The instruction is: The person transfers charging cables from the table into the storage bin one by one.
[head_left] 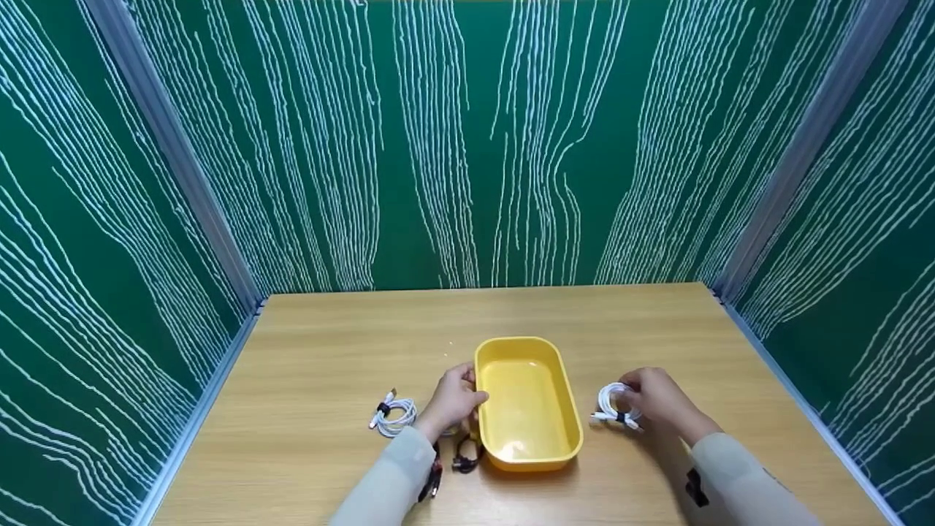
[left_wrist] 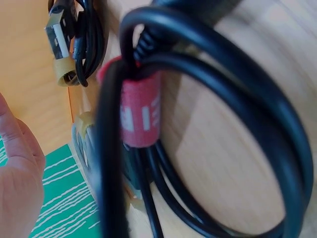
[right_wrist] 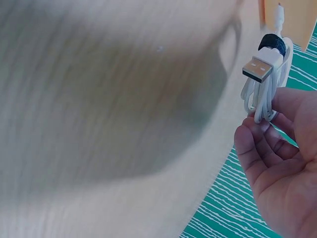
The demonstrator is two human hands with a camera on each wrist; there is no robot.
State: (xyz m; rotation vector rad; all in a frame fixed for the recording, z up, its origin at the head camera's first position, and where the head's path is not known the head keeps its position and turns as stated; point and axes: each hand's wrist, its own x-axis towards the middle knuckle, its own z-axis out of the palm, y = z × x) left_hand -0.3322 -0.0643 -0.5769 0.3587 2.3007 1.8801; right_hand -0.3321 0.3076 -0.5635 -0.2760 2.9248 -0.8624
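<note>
A yellow plastic bin (head_left: 522,409) stands on the table, its inside bare. At its left wall is my left hand (head_left: 454,396), gripping the rim with the thumb over the edge. My right hand (head_left: 654,394) pinches a coiled white USB cable (head_left: 608,400) to the right of the bin. In the right wrist view, thumb and fingertips hold one end of this white USB cable (right_wrist: 265,74), bundled by a black strap, its plug facing the camera. Close to the left wrist camera lies a coiled black cable (left_wrist: 247,79) with a red strap (left_wrist: 141,111).
Another coiled white cable (head_left: 394,415) lies left of my left hand. A small black USB cable (head_left: 465,460) sits beside the bin's lower left side. Green panels (head_left: 431,219) with white lines enclose the wooden table (head_left: 329,329) at the back and sides.
</note>
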